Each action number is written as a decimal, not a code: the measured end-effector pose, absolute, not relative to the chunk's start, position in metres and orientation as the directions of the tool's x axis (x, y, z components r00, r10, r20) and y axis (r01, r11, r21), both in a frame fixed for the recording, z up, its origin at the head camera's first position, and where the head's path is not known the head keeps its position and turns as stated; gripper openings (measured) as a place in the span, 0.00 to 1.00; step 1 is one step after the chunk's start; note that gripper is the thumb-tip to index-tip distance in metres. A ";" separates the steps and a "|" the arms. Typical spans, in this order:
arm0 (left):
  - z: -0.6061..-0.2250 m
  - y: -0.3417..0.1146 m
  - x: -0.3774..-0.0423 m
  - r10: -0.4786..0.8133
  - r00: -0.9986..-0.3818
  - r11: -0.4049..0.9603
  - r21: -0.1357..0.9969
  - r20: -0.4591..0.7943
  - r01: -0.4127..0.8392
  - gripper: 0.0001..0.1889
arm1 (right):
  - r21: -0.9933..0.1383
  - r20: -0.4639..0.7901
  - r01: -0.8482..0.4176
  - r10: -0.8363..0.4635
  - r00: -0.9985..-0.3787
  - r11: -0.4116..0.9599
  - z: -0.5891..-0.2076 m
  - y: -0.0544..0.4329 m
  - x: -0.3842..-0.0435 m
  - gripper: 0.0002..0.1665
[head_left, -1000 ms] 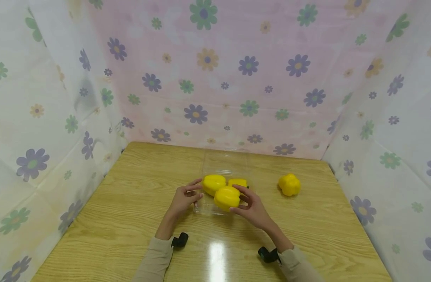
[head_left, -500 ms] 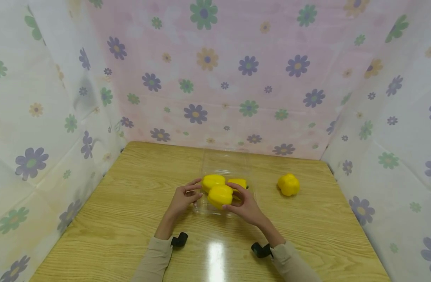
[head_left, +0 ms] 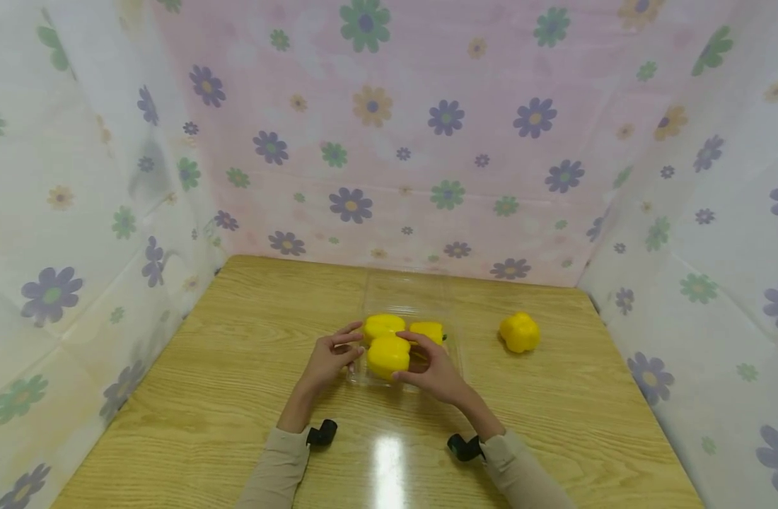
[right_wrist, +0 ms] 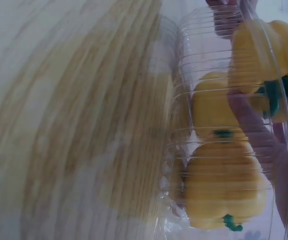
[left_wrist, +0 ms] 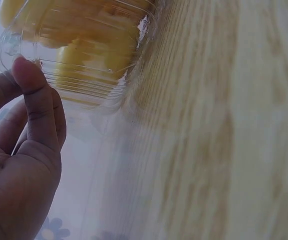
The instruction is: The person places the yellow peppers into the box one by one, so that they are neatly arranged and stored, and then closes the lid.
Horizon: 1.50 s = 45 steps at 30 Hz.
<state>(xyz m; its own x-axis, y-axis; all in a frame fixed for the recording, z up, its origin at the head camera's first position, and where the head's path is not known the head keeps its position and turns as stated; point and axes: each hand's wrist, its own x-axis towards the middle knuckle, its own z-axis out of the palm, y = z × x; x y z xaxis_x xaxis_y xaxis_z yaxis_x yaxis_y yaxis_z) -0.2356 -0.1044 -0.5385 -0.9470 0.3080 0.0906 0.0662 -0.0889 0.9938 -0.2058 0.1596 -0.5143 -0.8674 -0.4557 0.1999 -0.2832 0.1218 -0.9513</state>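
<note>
My right hand (head_left: 436,373) grips a yellow bell pepper (head_left: 387,356) between thumb and fingers, over the near left part of a clear plastic clamshell container (head_left: 407,291). Its green stem faces the palm in the right wrist view. Two more yellow peppers lie inside: one at the back left (head_left: 382,326), another at the back right (head_left: 426,330). At the container's left side, my left hand (head_left: 325,362) pinches the rim between thumb and fingertips, as the left wrist view shows. The hinged lid stands open toward the back.
A further yellow bell pepper (head_left: 520,333) sits on the wooden table (head_left: 249,318), right of the container. Flower-print cloth (head_left: 404,184) hangs behind the table and along both sides. Both wrists carry small black cameras (head_left: 463,447).
My right hand has carried its pepper leftward over the container, closer to my left hand. The left hand has kept its place at the container's rim.
</note>
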 end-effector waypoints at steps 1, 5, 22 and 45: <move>-0.538 -0.105 -0.235 0.306 -0.947 -0.089 0.994 0.093 0.069 0.19 | -0.949 0.207 -0.292 -0.457 -0.865 0.124 -0.514 0.159 -0.206 0.40; -0.537 -0.105 -0.235 0.305 -0.947 -0.084 0.994 0.097 0.075 0.19 | -0.940 0.205 -0.304 -0.458 -0.865 0.155 -0.514 0.158 -0.206 0.40; -0.539 -0.105 -0.236 0.302 -0.950 -0.076 0.995 0.081 0.061 0.19 | -0.908 0.145 -0.304 -0.465 -0.873 0.288 -0.512 0.159 -0.206 0.41; -0.536 -0.104 -0.235 0.303 -0.950 -0.080 0.995 0.076 0.054 0.19 | -0.877 0.165 -0.363 -0.513 -0.843 0.314 -0.512 0.163 -0.211 0.35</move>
